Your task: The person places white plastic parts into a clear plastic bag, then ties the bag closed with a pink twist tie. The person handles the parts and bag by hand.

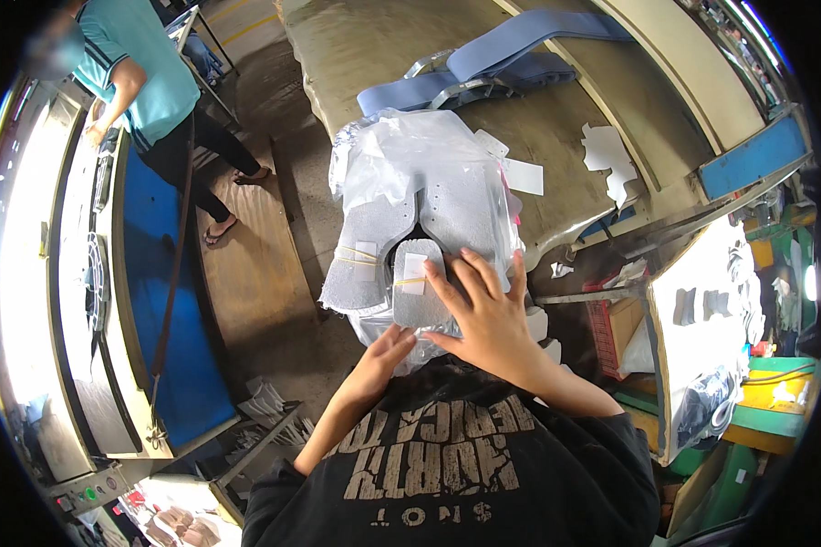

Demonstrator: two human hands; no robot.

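A small stack of grey fabric cut pieces [413, 310], with rounded corners, a rubber band and a white label, lies in front of me. My right hand [491, 319] rests on its right side, open with fingers spread. At the stack's lower left corner, my left hand [383, 357] touches its edge with fingers loosely extended. Beyond lies a larger stack of grey curved cut pieces [360, 283], also banded and labelled on its left arm. Clear plastic wrapping [397, 146] covers the far part of this bundle and shows below the small stack too.
A worn work table [356, 55] carries blue straps [520, 41] and white scraps [607, 159]. On the left, a person [146, 77] stands by a machine with a blue panel [169, 301]. At right are a red crate [602, 328] and a white-topped stand [702, 273].
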